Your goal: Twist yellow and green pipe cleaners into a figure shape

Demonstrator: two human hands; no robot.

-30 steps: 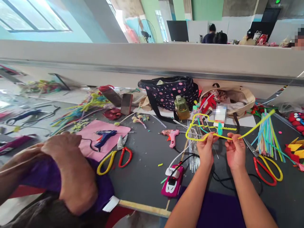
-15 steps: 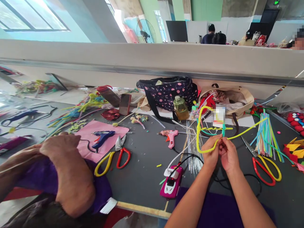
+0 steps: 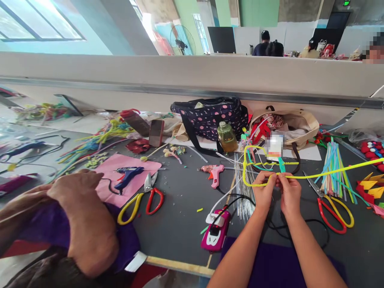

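Note:
My left hand (image 3: 265, 188) and my right hand (image 3: 288, 190) meet fingertip to fingertip, both pinching a long yellow pipe cleaner (image 3: 336, 173). To the left it bends up into a rounded squarish loop; a long straight end runs out to the right. A twisted yellow stretch crosses the loop's middle. Just above my fingers a teal pipe cleaner (image 3: 281, 165) stands, partly hidden by them. Right of my hands lie scissors (image 3: 333, 214) with red and yellow handles, near a bundle of pastel pipe cleaners (image 3: 333, 166).
A pink glue gun (image 3: 214, 173), a magenta power strip (image 3: 216, 232) and wire stems (image 3: 244, 200) lie left of my hands. Behind stand a dark patterned bag (image 3: 210, 116) and a bottle (image 3: 227, 138). A co-worker's arm (image 3: 87, 224) is at the left, near other scissors (image 3: 150, 196).
The yellow pipe cleaner's right end has swung from slanting upward to nearly level, reaching farther right. Its loop has shifted slightly left and lower. Both hands keep their pinch.

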